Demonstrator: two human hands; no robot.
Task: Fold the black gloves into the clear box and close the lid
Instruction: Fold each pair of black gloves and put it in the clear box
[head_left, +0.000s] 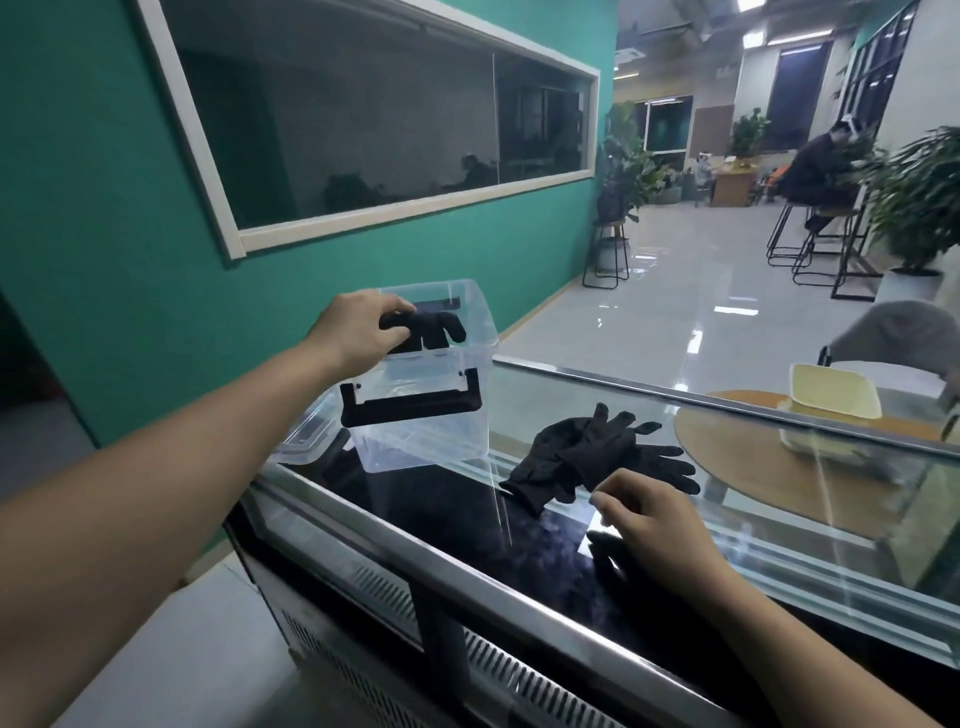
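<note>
On the glass worktop (571, 410) of a display counter, beside a teal wall (104, 234), stands a clear box (431, 441) with a black carry handle (410, 400) on its near side. Its lid (306, 436) lies off, propped low against the box's left side at the worktop's edge.

The left hand (358, 332) reaches over the box's open top, its fingers (395, 304) grasping one black glove (426, 327); the glove hangs at the rim, its own finger parts spreading right and down into the box.

To the right of the box and apart from it, a loose pile of black gloves (597, 457) lies on the glass, crumpled and overlapping, finger parts pointing away and to the right.

The right hand (660, 525) rests on the worktop just at the near edge of that pile. Its fingers (613, 499) are curled loosely, released, with nothing held; the thumb tip comes close to the nearest glove's cuff, and I cannot tell whether it touches.

Beyond the glass, further right, a pale yellow container (831, 400) sits on a round wooden table (737, 452). Far back in the room, a person (815, 166) sits on a stool among potted plants (919, 202).
</note>
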